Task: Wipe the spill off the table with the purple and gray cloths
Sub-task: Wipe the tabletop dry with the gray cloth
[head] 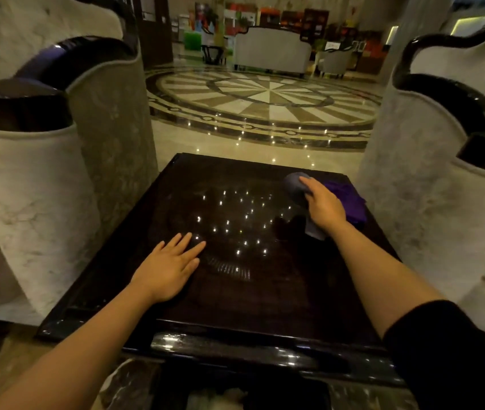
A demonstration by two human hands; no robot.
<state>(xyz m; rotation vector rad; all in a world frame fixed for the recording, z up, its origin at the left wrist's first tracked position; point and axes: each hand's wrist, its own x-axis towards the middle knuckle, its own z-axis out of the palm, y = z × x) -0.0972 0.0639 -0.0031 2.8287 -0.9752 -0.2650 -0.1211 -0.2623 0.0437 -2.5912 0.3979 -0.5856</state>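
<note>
A dark glossy square table [265, 306] fills the middle of the view and mirrors many small ceiling lights. My right hand [322, 204] rests near the table's far right corner, gripping the gray cloth [294, 184], which bulges out past my fingertips and shows again under my wrist. The purple cloth [349, 199] lies bunched right beside that hand, toward the table's right edge. My left hand [170, 266] lies flat on the tabletop at the near left, fingers spread, holding nothing. A faint smeared patch [229, 266] shows just right of the left hand.
Pale upholstered armchairs with dark glossy trim stand close on the left [43, 187] and the right [442, 187] of the table. Beyond the far edge is a polished lobby floor with a round inlaid pattern [265, 99] and a sofa [273, 51] farther back.
</note>
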